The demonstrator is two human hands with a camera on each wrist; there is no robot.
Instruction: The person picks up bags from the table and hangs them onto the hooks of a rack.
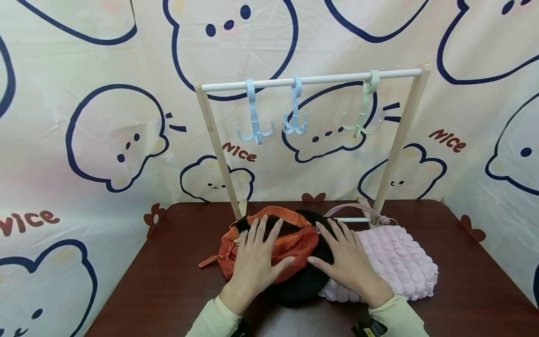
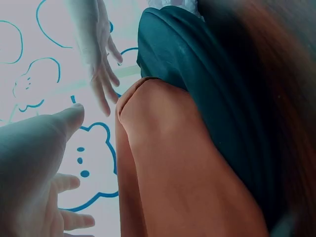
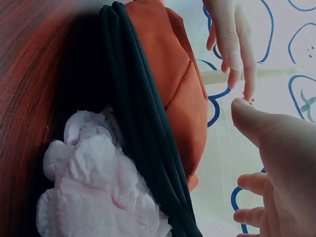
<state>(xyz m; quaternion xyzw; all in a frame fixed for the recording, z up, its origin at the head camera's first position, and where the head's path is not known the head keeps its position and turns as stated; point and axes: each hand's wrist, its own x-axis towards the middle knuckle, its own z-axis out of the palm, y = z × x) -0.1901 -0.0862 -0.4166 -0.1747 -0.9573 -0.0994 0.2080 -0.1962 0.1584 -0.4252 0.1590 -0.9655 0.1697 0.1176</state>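
Observation:
An orange bag [image 1: 294, 252] with an orange strap and a patterned pull lies on a dark, rounded cloth item [image 1: 294, 290], whose kind I cannot tell. To the right sits a pink puffy bag [image 1: 397, 260] with a rope-like handle; it partly lies beneath the dark item's edge. My left hand [image 1: 254, 262] spreads its straight fingers over the orange bag. My right hand [image 1: 351, 260] spreads over the dark item and the pink bag's near side. In the wrist views both hands appear raised above the pile, holding nothing.
Behind the pile stands a wooden rack with a white top bar [image 1: 328, 79]. Two blue hooks [image 1: 254, 114] and a pale green hook [image 1: 363, 105] hang from it. The dark brown table [image 1: 168, 281] meets a bear-printed cloth backdrop [image 1: 118, 135].

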